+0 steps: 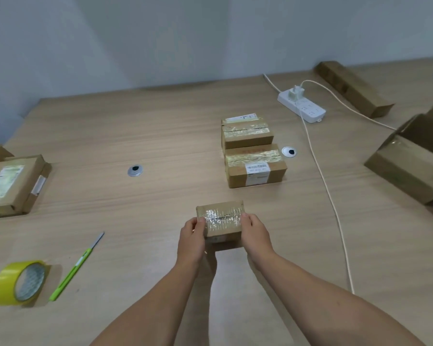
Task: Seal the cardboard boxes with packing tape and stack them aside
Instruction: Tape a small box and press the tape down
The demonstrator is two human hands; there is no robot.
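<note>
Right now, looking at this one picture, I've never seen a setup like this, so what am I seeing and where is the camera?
There is no machine here. A person wears a wide-angle camera on the head, and it looks down at their own bare arms. The left hand and right hand grip the ends of a small cardboard box with shiny clear tape across its top. On the wooden table, two more taped boxes sit beyond it. A yellow tape roll and a green utility knife lie at the left, and a white power strip lies farther back.
</note>
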